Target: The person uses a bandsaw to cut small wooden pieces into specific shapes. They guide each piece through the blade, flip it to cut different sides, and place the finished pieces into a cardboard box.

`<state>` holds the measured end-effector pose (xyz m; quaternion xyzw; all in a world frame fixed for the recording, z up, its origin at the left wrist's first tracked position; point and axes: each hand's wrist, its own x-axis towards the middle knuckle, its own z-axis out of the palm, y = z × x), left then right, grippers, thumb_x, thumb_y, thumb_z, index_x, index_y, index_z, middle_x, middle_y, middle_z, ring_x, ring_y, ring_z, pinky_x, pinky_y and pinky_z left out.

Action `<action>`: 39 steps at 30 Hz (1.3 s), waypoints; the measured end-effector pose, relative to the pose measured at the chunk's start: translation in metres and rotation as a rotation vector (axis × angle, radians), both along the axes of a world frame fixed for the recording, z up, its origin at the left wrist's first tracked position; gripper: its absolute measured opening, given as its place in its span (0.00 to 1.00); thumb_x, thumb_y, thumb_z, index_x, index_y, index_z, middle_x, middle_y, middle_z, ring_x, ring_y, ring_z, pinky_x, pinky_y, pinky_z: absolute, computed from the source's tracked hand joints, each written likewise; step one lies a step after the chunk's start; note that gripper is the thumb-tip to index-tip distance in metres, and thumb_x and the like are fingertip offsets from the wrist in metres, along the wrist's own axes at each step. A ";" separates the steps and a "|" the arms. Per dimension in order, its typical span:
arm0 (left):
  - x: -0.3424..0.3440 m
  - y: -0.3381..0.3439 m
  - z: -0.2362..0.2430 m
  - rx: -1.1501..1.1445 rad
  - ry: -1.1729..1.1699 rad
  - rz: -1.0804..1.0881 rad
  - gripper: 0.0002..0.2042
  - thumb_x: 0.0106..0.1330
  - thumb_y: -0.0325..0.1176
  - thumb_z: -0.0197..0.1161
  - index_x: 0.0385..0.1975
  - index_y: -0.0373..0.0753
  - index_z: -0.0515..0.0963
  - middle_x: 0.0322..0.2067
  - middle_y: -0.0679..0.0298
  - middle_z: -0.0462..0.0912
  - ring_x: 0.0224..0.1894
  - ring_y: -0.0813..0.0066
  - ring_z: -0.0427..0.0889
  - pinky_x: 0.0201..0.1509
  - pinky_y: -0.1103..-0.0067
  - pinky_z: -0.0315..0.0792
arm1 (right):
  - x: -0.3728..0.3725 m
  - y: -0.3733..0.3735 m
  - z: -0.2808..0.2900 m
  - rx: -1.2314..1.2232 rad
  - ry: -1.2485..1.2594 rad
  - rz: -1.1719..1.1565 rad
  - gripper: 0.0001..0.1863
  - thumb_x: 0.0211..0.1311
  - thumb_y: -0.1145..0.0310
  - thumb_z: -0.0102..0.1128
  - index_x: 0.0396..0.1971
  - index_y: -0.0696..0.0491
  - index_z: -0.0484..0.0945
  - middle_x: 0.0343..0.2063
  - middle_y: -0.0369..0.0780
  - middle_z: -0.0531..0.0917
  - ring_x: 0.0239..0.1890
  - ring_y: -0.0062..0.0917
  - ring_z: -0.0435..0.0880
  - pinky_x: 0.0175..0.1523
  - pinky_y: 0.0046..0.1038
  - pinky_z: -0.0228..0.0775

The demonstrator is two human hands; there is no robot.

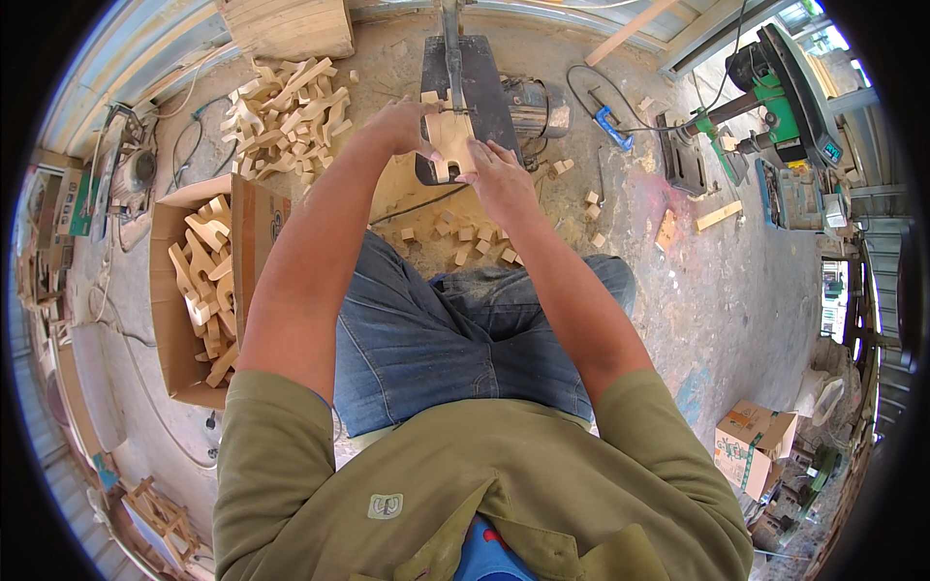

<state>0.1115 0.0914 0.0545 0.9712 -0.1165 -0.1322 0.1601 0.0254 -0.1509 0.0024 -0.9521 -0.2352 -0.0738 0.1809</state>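
A pale, curved-edged piece of wood [450, 134] with a notch at its near end lies flat on the dark table [484, 73] of a floor-standing machine. My left hand [395, 128] grips it along the left side, fingers toward the far end and thumb near the notch. On the right edge rests my right hand [499, 181], its thumb at the near corner, holding the wood from that side. An upright metal bar [452, 58] comes down at the wood's far end. Whether a blade touches the wood is too small to tell.
Left of the machine lies a heap of curved wooden pieces [286, 111]. An open cardboard box [174, 320] holds more. Small offcuts [470, 242] and sawdust cover the floor before my knees. A motor [536, 107], blue clamp [612, 128] and green drill press [775, 107] stand rightward.
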 end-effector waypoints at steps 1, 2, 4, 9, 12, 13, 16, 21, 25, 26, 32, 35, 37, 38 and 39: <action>0.000 -0.001 0.001 0.004 0.004 0.005 0.57 0.40 0.48 0.91 0.79 0.57 0.70 0.73 0.48 0.74 0.74 0.45 0.74 0.77 0.58 0.70 | 0.000 0.000 0.000 0.000 -0.006 0.001 0.35 0.75 0.51 0.63 0.74 0.55 0.69 0.71 0.44 0.79 0.77 0.41 0.71 0.78 0.49 0.64; -0.001 -0.001 0.001 -0.005 0.007 0.006 0.57 0.40 0.48 0.91 0.79 0.57 0.70 0.73 0.47 0.74 0.74 0.45 0.74 0.77 0.58 0.70 | 0.000 0.000 0.001 -0.001 -0.005 0.000 0.35 0.75 0.51 0.63 0.74 0.55 0.69 0.71 0.44 0.79 0.77 0.41 0.71 0.78 0.49 0.64; -0.001 -0.001 0.002 -0.013 0.018 0.013 0.57 0.40 0.48 0.91 0.79 0.57 0.70 0.73 0.47 0.74 0.74 0.45 0.74 0.77 0.58 0.69 | 0.000 0.000 0.002 -0.014 0.003 -0.002 0.35 0.76 0.52 0.62 0.75 0.54 0.69 0.72 0.43 0.78 0.77 0.40 0.71 0.79 0.47 0.64; -0.001 0.000 0.004 -0.035 0.024 0.008 0.57 0.41 0.48 0.91 0.79 0.56 0.70 0.72 0.47 0.74 0.74 0.45 0.74 0.77 0.59 0.69 | 0.001 0.000 0.003 -0.041 0.013 -0.006 0.35 0.77 0.54 0.62 0.77 0.53 0.68 0.73 0.41 0.77 0.78 0.39 0.70 0.79 0.43 0.65; -0.001 0.000 0.006 -0.050 0.038 0.009 0.57 0.41 0.48 0.91 0.78 0.56 0.70 0.72 0.47 0.74 0.73 0.45 0.74 0.77 0.59 0.70 | 0.002 0.000 0.003 -0.041 0.003 -0.007 0.35 0.76 0.54 0.63 0.76 0.53 0.68 0.73 0.40 0.78 0.77 0.39 0.71 0.78 0.42 0.67; -0.001 0.000 0.006 -0.052 0.045 0.014 0.57 0.41 0.48 0.91 0.78 0.56 0.70 0.72 0.47 0.75 0.73 0.45 0.74 0.77 0.59 0.70 | 0.002 0.000 0.003 -0.038 -0.010 -0.003 0.35 0.76 0.54 0.63 0.76 0.53 0.68 0.72 0.40 0.78 0.77 0.39 0.71 0.77 0.42 0.67; -0.002 0.001 0.007 -0.050 0.027 0.006 0.56 0.41 0.49 0.90 0.78 0.55 0.71 0.72 0.49 0.75 0.73 0.46 0.74 0.77 0.59 0.70 | 0.003 0.000 0.003 -0.032 -0.020 0.000 0.34 0.76 0.53 0.63 0.75 0.53 0.69 0.71 0.40 0.79 0.77 0.40 0.71 0.77 0.41 0.68; -0.001 0.000 0.008 -0.033 0.042 0.013 0.54 0.43 0.49 0.89 0.78 0.55 0.71 0.71 0.51 0.76 0.74 0.48 0.73 0.77 0.59 0.69 | 0.004 -0.001 0.004 -0.030 -0.017 -0.003 0.35 0.75 0.51 0.63 0.75 0.52 0.69 0.70 0.40 0.80 0.77 0.39 0.71 0.75 0.41 0.70; 0.000 0.001 0.005 -0.065 0.039 0.017 0.54 0.44 0.49 0.88 0.78 0.55 0.71 0.71 0.51 0.76 0.74 0.48 0.73 0.77 0.59 0.69 | 0.005 -0.001 0.004 -0.035 -0.022 -0.007 0.35 0.75 0.51 0.63 0.75 0.52 0.69 0.70 0.40 0.80 0.77 0.39 0.71 0.75 0.40 0.71; 0.000 0.002 0.003 -0.077 0.033 0.015 0.54 0.44 0.49 0.89 0.78 0.55 0.71 0.71 0.51 0.76 0.74 0.48 0.73 0.77 0.59 0.69 | 0.006 -0.001 0.004 -0.037 -0.020 -0.006 0.35 0.75 0.51 0.63 0.75 0.52 0.69 0.70 0.40 0.80 0.77 0.39 0.71 0.75 0.40 0.71; 0.003 0.003 -0.001 -0.085 0.006 0.007 0.54 0.44 0.49 0.89 0.78 0.57 0.71 0.71 0.51 0.77 0.73 0.47 0.74 0.77 0.60 0.69 | 0.008 -0.001 0.002 -0.026 -0.013 -0.006 0.35 0.75 0.50 0.63 0.75 0.52 0.69 0.71 0.40 0.80 0.77 0.39 0.71 0.76 0.41 0.70; 0.003 0.004 0.000 -0.095 0.026 0.018 0.54 0.44 0.49 0.89 0.78 0.57 0.71 0.71 0.51 0.77 0.73 0.47 0.74 0.77 0.60 0.69 | 0.009 -0.002 0.001 -0.022 -0.024 -0.001 0.35 0.75 0.50 0.63 0.75 0.52 0.69 0.71 0.40 0.80 0.77 0.39 0.71 0.77 0.42 0.69; 0.002 0.004 0.001 -0.095 0.026 0.034 0.54 0.43 0.49 0.90 0.78 0.56 0.71 0.72 0.50 0.76 0.73 0.46 0.75 0.77 0.60 0.69 | 0.010 -0.002 0.000 -0.009 -0.026 0.009 0.35 0.75 0.49 0.62 0.75 0.52 0.70 0.71 0.41 0.79 0.77 0.39 0.71 0.78 0.44 0.66; 0.003 0.003 0.001 -0.101 0.027 0.029 0.54 0.43 0.49 0.90 0.78 0.56 0.71 0.72 0.50 0.76 0.73 0.46 0.75 0.77 0.60 0.69 | 0.011 -0.002 -0.001 0.005 -0.020 0.015 0.36 0.75 0.48 0.61 0.75 0.53 0.70 0.71 0.41 0.79 0.77 0.40 0.71 0.79 0.45 0.64; 0.003 0.003 0.002 -0.108 0.027 0.024 0.54 0.43 0.49 0.90 0.78 0.56 0.71 0.72 0.49 0.76 0.73 0.46 0.75 0.77 0.60 0.69 | 0.011 -0.003 -0.001 0.016 -0.006 0.018 0.36 0.75 0.47 0.61 0.75 0.53 0.70 0.72 0.42 0.79 0.77 0.40 0.71 0.80 0.46 0.62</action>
